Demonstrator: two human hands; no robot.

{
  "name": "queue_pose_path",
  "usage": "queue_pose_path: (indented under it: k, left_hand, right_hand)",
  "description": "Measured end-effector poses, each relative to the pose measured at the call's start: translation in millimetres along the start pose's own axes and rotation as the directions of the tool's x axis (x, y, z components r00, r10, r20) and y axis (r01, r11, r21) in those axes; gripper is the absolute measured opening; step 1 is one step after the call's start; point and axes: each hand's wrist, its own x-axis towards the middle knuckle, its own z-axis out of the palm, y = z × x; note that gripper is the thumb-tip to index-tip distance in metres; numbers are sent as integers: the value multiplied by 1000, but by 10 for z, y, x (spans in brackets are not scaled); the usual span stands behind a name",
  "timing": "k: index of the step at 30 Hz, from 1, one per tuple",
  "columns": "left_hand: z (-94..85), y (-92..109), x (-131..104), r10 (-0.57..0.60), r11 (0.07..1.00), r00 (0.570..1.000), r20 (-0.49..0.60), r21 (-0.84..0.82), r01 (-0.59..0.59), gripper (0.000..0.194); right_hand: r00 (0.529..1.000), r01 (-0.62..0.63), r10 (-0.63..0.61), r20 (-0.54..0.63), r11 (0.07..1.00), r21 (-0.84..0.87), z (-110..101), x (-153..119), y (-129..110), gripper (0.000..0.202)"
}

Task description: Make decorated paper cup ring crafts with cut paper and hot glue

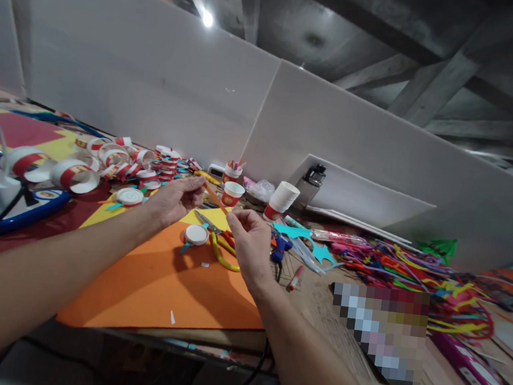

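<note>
A narrow orange strip (216, 198), which looks like paper, stretches between my hands above the work surface. My left hand (178, 199) pinches its far end, fingers closed. The near end sits between the thumb and fingers of my right hand (250, 238). Below them lies an orange sheet (135, 284). On it rest a small white round cup piece (196, 235) with teal tabs and yellow-handled scissors (219, 251), partly hidden by my right hand. Beyond the hands stands a red and white paper cup (233, 194).
Cut cup rings (75, 176) and a power strip (18, 208) lie left. A cup stack (282, 198) and dark bottle (309, 189) stand behind. Right are a blue glue gun (280, 248), red marker (295, 278), colourful pipe cleaners (396, 264) and a blurred-out object (376, 336).
</note>
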Motion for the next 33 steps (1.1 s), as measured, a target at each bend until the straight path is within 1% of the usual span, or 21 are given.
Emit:
queue_pose_path:
  k: [5, 7, 9, 11, 14, 17, 19, 26, 29, 33]
  left_hand:
    - [-3, -31, -9, -47, 999, 995, -85, -12, 46, 21]
    - [10, -64, -40, -87, 996, 994, -73, 31, 89, 22]
    - [32, -108, -83, -136, 986, 990, -35, 91, 138, 26]
    - [53, -151, -125, -152, 981, 988, 9, 121, 150, 31]
    - [65, -185, -154, -139, 984, 989, 55, 124, 131, 23]
    - [50, -175, -135, -107, 988, 994, 28, 110, 104, 11]
    - [36, -158, -110, -78, 994, 997, 7, 81, 77, 7]
    - [-10, -141, -47, -44, 999, 999, 29, -16, 45, 12]
    - [-27, -135, -30, -22, 998, 998, 59, -50, 25, 11]
    - [-1, -96, -47, -20, 997, 998, 58, -72, 24, 7]
  right_hand:
    - [999, -26, 26, -24, 999, 26, -3, 13, 8, 17]
    - [998, -43, 46, -49, 997, 57, -13, 24, 17, 18]
    - [995, -61, 67, -69, 994, 92, -23, 33, 22, 19]
    - [994, -72, 81, -77, 991, 114, -27, 36, 23, 19]
    - [994, -75, 84, -74, 991, 114, -18, 29, 25, 19]
    - [995, -76, 82, -53, 991, 113, 0, 18, 43, 19]
    - [996, -77, 82, -38, 991, 113, 9, 16, 62, 19]
    - [997, -68, 71, -23, 994, 91, 17, 18, 91, 20]
    - [997, -76, 78, -24, 993, 92, 22, 17, 81, 20]
    - [995, -94, 96, -23, 991, 99, 30, 9, 52, 19]
